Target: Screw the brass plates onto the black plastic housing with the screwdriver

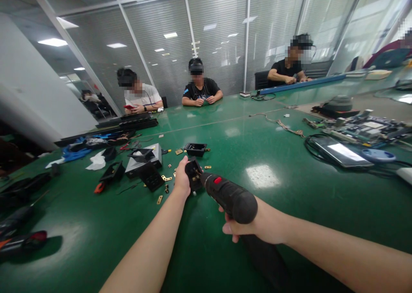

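under our hands the green surface (277, 155) looks smooth and glossy, throwing back the ceiling lights. our right hand (257, 226) grips a matt black plastic power screwdriver (230, 196); our left hand (182, 179) steadies a matt black plastic part (193, 173). small brass-coloured metal pieces (166, 178) lie just beside it.

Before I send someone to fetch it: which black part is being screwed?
On the green table, follow the left hand to the small black housing it pinches. Unlike the loose open black tray behind, the electric screwdriver tip meets it.
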A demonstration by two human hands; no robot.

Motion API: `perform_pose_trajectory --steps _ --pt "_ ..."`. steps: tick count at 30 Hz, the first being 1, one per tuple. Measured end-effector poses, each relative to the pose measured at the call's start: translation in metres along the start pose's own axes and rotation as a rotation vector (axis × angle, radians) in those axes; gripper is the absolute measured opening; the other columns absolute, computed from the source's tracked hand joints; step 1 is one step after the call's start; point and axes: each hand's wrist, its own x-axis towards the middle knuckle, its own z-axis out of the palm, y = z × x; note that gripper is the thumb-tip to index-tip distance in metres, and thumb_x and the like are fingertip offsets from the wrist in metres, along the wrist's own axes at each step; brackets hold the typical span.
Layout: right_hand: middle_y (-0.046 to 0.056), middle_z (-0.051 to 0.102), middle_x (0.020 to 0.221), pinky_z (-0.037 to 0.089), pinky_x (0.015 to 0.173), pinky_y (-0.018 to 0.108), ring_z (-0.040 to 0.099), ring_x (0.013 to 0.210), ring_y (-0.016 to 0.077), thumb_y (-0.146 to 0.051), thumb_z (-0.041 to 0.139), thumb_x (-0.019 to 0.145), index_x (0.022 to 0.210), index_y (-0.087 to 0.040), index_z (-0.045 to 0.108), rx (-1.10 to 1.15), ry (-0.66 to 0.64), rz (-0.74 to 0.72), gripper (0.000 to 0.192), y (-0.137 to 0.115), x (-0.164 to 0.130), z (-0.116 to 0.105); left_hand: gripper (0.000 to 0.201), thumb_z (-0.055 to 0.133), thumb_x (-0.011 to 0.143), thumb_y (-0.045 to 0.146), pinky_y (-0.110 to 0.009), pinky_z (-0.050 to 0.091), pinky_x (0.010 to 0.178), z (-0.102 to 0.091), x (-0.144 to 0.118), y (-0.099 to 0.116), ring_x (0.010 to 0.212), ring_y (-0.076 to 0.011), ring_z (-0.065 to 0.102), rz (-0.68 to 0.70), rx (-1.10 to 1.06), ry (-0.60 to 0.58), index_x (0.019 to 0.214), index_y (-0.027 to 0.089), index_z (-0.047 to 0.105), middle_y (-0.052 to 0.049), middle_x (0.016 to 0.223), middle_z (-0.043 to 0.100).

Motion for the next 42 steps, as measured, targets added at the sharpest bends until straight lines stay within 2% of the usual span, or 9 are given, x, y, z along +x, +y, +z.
perform_pose_trajectory --steps 3,6,9,11,14,17,26,37,42 --pt "-0.005 0.073 0.082 0.059 0.065 0.032 0.078 0.069 0.0193 -0.043 0.116 0.067 0.103 -0.022 0.068 0.072 -0.025 0.023 0.063 0.011 0.008 -0.009 0.057 0.084 0.095 0.077 -0.040 0.066 0.068 0.002 0.000 0.004 0.065 -0.0283 0.079 -0.040 -0.002 0.043 0.103 0.021 0.078 -0.007 0.074 0.079" --pt "-0.003 0.081 0.086 0.062 0.074 0.035 0.080 0.071 0.0194 -0.043 0.121 0.060 0.115 -0.022 0.069 0.160 -0.052 0.059 0.079 0.020 0.015 -0.016 0.057 0.086 0.095 0.076 -0.040 0.067 0.068 0.003 -0.001 0.006 0.064 -0.0281 0.079 -0.051 -0.017 0.065 0.107 0.021 0.077 -0.006 0.074 0.079" --pt "-0.001 0.087 0.093 0.062 0.074 0.035 0.084 0.070 0.0204 -0.041 0.123 0.054 0.124 -0.022 0.067 0.239 -0.053 0.129 0.091 0.019 0.014 -0.019 0.056 0.086 0.095 0.075 -0.039 0.067 0.066 0.004 -0.002 0.007 0.061 -0.0276 0.078 -0.051 -0.028 0.068 0.106 0.021 0.077 -0.006 0.072 0.079" --pt "0.002 0.091 0.097 0.061 0.073 0.033 0.086 0.071 0.0214 -0.040 0.122 0.057 0.131 -0.020 0.067 0.260 -0.079 0.179 0.094 0.013 0.009 -0.019 0.054 0.086 0.096 0.074 -0.038 0.066 0.065 0.005 -0.002 0.007 0.061 -0.0272 0.078 -0.048 -0.027 0.067 0.104 0.021 0.077 -0.007 0.071 0.079" --pt "0.005 0.093 0.096 0.063 0.075 0.033 0.089 0.074 0.0220 -0.038 0.121 0.063 0.136 -0.020 0.064 0.286 -0.148 0.205 0.094 0.004 0.002 -0.016 0.052 0.084 0.097 0.073 -0.037 0.065 0.064 0.006 -0.004 0.007 0.061 -0.0270 0.077 -0.037 -0.022 0.061 0.101 0.021 0.077 -0.006 0.070 0.078" --pt "0.004 0.093 0.092 0.063 0.075 0.032 0.088 0.073 0.0208 -0.037 0.120 0.062 0.132 -0.021 0.064 0.310 -0.180 0.216 0.092 0.002 0.002 -0.013 0.051 0.083 0.098 0.073 -0.036 0.063 0.063 0.007 -0.005 0.007 0.060 -0.0264 0.077 -0.029 -0.007 0.052 0.097 0.022 0.075 -0.006 0.070 0.078" --pt "-0.003 0.081 0.071 0.060 0.067 0.029 0.084 0.066 0.0210 -0.039 0.116 0.067 0.110 -0.021 0.070 0.257 -0.178 0.139 0.065 0.012 0.006 -0.011 0.052 0.083 0.097 0.073 -0.039 0.065 0.067 0.004 -0.004 0.004 0.063 -0.0277 0.078 -0.005 0.011 0.030 0.098 0.022 0.077 -0.006 0.071 0.079" --pt "-0.004 0.077 0.068 0.064 0.070 0.031 0.081 0.066 0.0205 -0.043 0.115 0.067 0.100 -0.022 0.069 0.226 -0.162 0.122 0.061 0.011 0.007 -0.008 0.051 0.086 0.094 0.071 -0.037 0.064 0.065 0.002 0.000 0.002 0.061 -0.0253 0.075 0.024 0.012 0.027 0.091 0.023 0.069 -0.007 0.076 0.080" --pt "-0.004 0.078 0.068 0.065 0.071 0.031 0.080 0.066 0.0194 -0.038 0.114 0.067 0.093 -0.022 0.067 0.231 -0.160 0.111 0.056 0.010 0.008 -0.007 0.051 0.085 0.093 0.071 -0.036 0.062 0.063 0.001 0.002 0.001 0.060 -0.0240 0.074 0.035 0.019 0.016 0.090 0.022 0.070 -0.008 0.075 0.080"
